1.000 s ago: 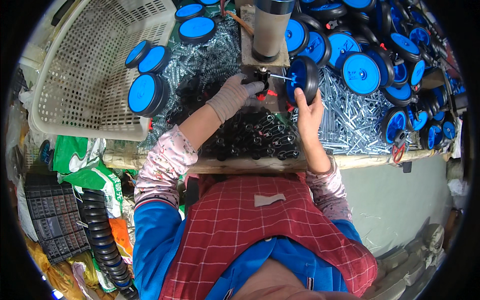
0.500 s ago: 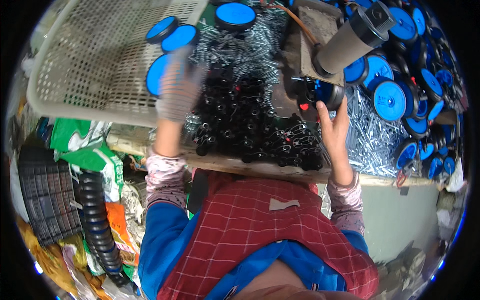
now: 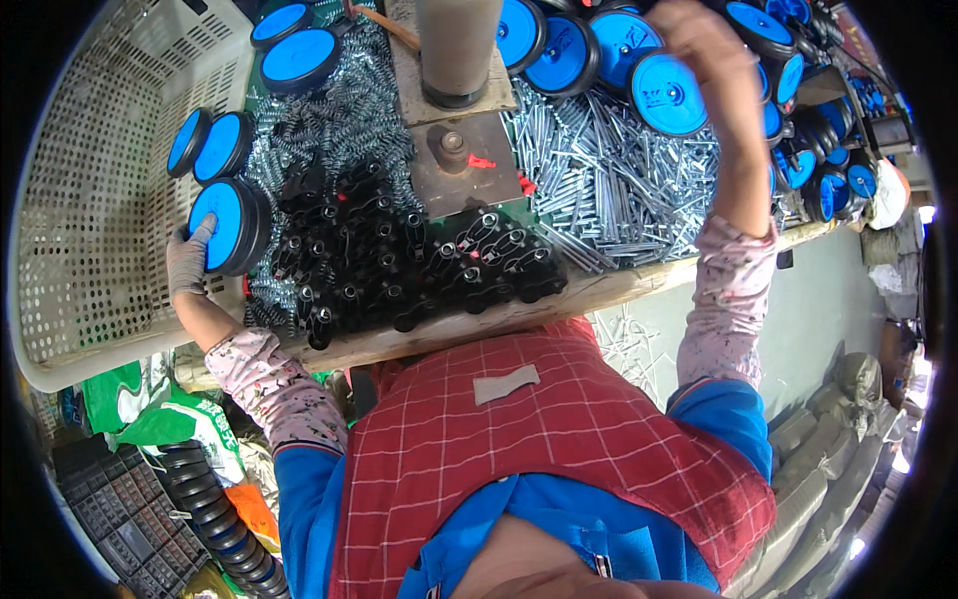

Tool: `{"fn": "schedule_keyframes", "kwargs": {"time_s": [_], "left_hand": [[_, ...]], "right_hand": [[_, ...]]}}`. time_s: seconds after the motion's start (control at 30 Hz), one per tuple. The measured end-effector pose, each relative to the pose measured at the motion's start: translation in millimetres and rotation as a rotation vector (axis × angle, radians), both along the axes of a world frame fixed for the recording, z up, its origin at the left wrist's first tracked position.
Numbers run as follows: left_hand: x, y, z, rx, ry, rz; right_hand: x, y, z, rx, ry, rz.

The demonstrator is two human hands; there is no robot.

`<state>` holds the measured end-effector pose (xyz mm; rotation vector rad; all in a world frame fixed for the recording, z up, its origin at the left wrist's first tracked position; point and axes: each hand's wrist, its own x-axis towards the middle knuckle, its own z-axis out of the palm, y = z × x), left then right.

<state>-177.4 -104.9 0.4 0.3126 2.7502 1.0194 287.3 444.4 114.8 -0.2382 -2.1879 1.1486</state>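
Note:
At the right edge of the basket, my left hand (image 3: 190,262), in a pale glove, grips a blue-faced wheel (image 3: 222,224) with a black rim, its thumb on the blue face. My right hand (image 3: 707,50) is raised at the upper right, smeared by motion, over a pile of similar blue wheels (image 3: 667,95). Whether its fingers hold anything cannot be made out. Between the hands stands a grey cylinder (image 3: 457,50) above a metal plate with a short post (image 3: 452,146). Small red pieces (image 3: 481,161) lie beside the post.
A white perforated basket (image 3: 95,344) fills the left. Coil springs (image 3: 334,110), black brackets with metal rings (image 3: 389,260) and long metal pins (image 3: 589,170) cover the bench, whose wooden front edge (image 3: 619,292) runs before me. More blue wheels (image 3: 299,58) lie behind the springs.
The view has swung to the right. My right hand has left the wheel under the cylinder and risen toward the wheel pile; that spot now shows a bare post. My left hand now grips a wheel.

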Motion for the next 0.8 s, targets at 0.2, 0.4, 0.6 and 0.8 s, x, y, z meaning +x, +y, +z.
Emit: {"fn": "schedule_keyframes", "kwargs": {"time_s": [0.2,0.4,0.6,0.8], "left_hand": [[34,4,27,0.240,-0.060,-0.031],[146,55,77,0.817,-0.192,-0.090],[254,120,49,0.909,-0.567,-0.318],[269,135,40,0.962,-0.750,-0.441]], "right_hand": [[3,-84,-128,0.574,-0.882,-0.291],[8,-97,-134,0.655,-0.432,-0.283],[-34,-188,-55,0.231,-0.114,0.077],[-58,-220,-26,0.716,-0.188,0.214]]}}
